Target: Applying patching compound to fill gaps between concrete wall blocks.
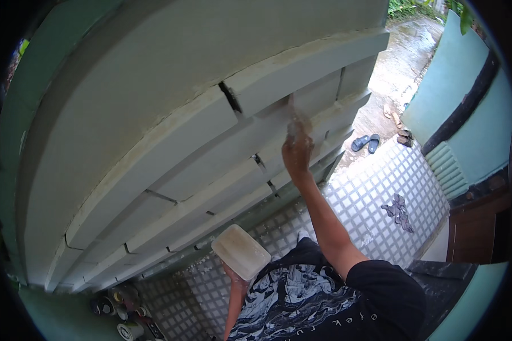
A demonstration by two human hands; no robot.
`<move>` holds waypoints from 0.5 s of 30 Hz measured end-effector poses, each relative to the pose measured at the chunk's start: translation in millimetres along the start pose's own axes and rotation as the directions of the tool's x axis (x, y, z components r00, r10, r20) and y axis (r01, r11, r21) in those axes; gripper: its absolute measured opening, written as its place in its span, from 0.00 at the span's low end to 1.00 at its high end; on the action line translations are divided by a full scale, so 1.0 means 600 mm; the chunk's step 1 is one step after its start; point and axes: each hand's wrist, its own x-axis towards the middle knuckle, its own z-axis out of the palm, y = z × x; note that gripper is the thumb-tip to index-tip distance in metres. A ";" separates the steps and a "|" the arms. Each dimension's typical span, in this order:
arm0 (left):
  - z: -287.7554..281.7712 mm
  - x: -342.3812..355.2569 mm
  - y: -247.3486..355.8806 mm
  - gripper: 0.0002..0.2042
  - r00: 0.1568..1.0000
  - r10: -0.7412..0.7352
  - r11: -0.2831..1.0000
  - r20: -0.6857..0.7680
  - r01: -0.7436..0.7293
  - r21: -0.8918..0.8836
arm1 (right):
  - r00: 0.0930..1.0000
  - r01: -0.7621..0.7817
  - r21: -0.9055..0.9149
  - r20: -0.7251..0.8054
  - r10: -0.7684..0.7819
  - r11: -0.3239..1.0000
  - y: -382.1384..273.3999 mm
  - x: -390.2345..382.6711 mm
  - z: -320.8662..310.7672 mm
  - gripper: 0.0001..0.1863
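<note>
My right hand (296, 148) is raised at the slatted, pale-painted wall panel (182, 156), its fingers closed around a slim brush-like tool (291, 111) that is smeared by motion and reaches up to the underside of a slat. Dark gaps break the slats in places. Down at my waist, my left hand (235, 275) grips a white rectangular plastic container (240, 251) with a cloudy, pale inside; part of that hand is hidden beneath it.
Tiled floor (347, 193) runs below, with a crumpled cloth (398, 213) and, by the doorway, sandals (365, 143) and other footwear. Green walls (449, 79) and a dark wooden cabinet or door (472, 233) stand at right. Several cans (128, 301) sit at lower left.
</note>
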 end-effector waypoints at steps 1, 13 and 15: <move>-0.005 -0.002 0.001 0.34 1.000 0.001 1.000 -0.016 -0.001 -0.010 | 1.000 0.005 0.009 0.009 -0.005 1.000 -0.008 -0.015 0.001 0.26; -0.101 0.022 -0.036 0.31 0.912 0.180 0.928 0.369 -0.033 -0.371 | 0.918 0.272 -0.239 -0.226 -0.326 0.932 0.054 0.022 0.015 0.24; -0.117 0.035 -0.045 0.30 0.828 0.266 0.888 0.494 -0.011 -0.460 | 0.937 0.345 -0.006 0.056 -0.344 0.938 0.034 -0.014 0.014 0.23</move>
